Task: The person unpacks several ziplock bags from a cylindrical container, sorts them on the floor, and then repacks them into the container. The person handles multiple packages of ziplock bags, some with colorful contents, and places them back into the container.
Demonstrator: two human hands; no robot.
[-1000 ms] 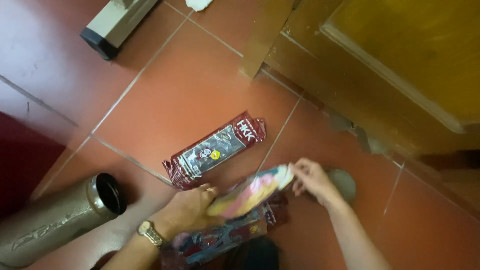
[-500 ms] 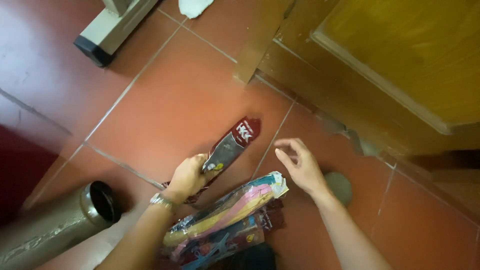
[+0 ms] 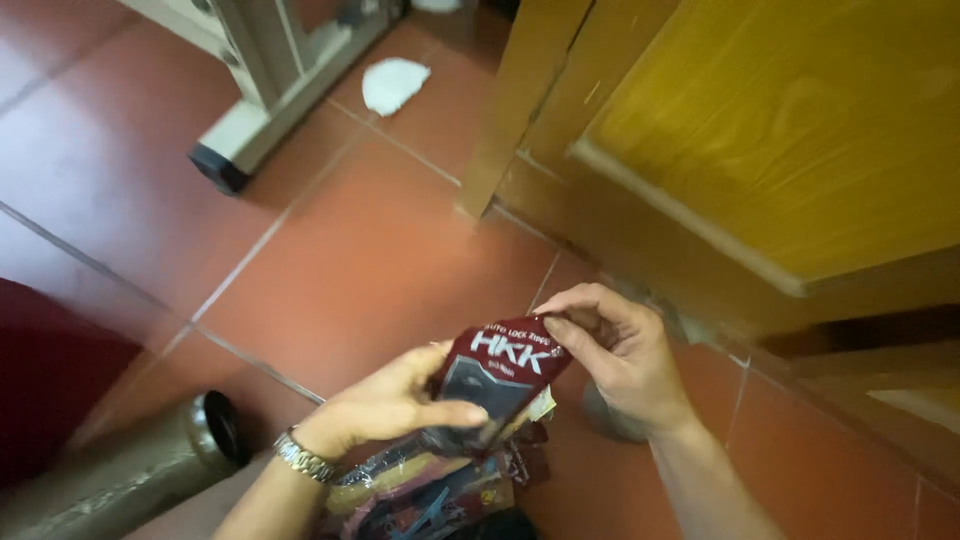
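One head-worn view is provided. The red tiled floor [image 3: 380,260] is viewed steeply from above at close range, tilted forward toward the wooden door [image 3: 780,130], which fills the upper right beyond the floor.

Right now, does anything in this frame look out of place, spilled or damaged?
A white crumpled scrap lies loose on the red tile floor near the white frame's foot, and a metal flask lies on its side. Otherwise nothing looks odd: both hands, left hand and right hand, hold a dark red packet above more packets.
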